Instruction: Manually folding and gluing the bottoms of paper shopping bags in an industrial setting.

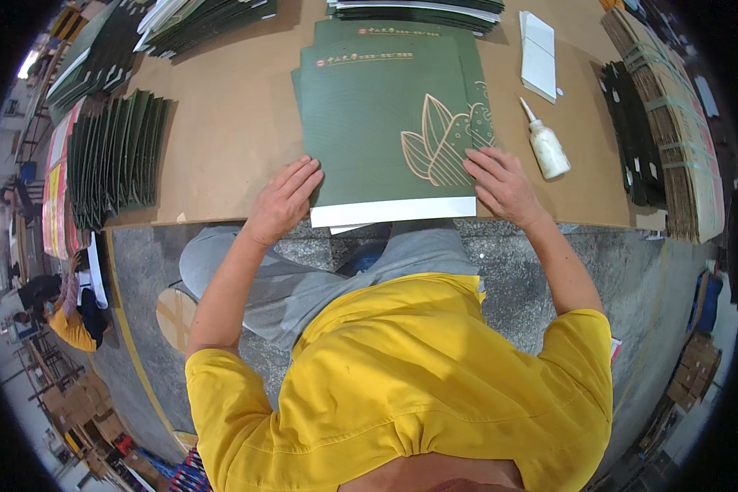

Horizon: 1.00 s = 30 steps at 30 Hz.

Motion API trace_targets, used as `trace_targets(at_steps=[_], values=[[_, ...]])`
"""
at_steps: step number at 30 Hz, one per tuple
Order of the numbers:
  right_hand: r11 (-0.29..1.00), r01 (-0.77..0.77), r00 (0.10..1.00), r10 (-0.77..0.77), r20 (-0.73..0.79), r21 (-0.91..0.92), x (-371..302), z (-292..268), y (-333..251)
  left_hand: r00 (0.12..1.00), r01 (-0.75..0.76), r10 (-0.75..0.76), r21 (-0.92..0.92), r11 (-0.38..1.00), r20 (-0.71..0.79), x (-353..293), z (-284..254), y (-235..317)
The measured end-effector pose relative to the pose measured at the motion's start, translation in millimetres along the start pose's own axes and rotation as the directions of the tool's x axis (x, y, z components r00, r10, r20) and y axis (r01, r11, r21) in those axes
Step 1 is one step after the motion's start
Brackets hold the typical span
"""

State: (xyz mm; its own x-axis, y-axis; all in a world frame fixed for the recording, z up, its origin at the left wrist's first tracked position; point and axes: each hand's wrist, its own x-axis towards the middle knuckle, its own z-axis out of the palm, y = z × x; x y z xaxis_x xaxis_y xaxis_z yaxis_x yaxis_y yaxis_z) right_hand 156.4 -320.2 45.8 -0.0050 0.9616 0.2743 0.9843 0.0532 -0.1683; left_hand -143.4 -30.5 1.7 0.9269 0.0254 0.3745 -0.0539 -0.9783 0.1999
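Observation:
In front of me a flat green paper bag (361,131) with a gold leaf print and a white strip along its near end lies on top of other green bags (477,74). Its white end reaches the table's near edge. My left hand (285,201) rests at the bag's left edge, fingers stretched out side by side and touching it, thumb hidden. At the right edge lies my right hand (504,187), its straight fingers with their tips on the bag. Neither hand visibly closes around the paper.
A white glue bottle (548,152) with a pointed nozzle lies right of the bags, below a white paper strip stack (538,53). Folded green bags (119,156) stand in a row at left. More piles (418,10) line the far side. Bundled cardboard (672,123) stands right.

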Motion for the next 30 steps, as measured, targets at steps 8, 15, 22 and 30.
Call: trace_targets(at_steps=[8, 15, 22, 30], values=[[1.000, 0.010, 0.999, -0.010, 0.047, -0.004, -7.6, 23.7, 14.2, 0.986, 0.101, -0.080, -0.145, 0.984, 0.149, 2.3, 3.7, -6.0], [0.994, -0.098, 0.995, 0.098, 0.000, 0.042, 1.2, 26.0, 10.1, 0.978, 0.198, -0.177, -0.232, 0.952, 0.108, 2.9, 7.6, 2.6], [0.999, -0.038, 0.997, 0.037, -0.072, -0.019, -1.9, 36.7, -5.1, 0.983, 0.169, -0.171, 0.026, 0.985, 0.066, 7.4, 6.3, 13.1], [0.998, -0.013, 0.995, 0.020, -0.102, 0.069, -1.2, 36.1, 5.6, 0.991, 0.131, -0.131, -0.005, 0.991, -0.035, 8.2, 13.7, 7.4]])
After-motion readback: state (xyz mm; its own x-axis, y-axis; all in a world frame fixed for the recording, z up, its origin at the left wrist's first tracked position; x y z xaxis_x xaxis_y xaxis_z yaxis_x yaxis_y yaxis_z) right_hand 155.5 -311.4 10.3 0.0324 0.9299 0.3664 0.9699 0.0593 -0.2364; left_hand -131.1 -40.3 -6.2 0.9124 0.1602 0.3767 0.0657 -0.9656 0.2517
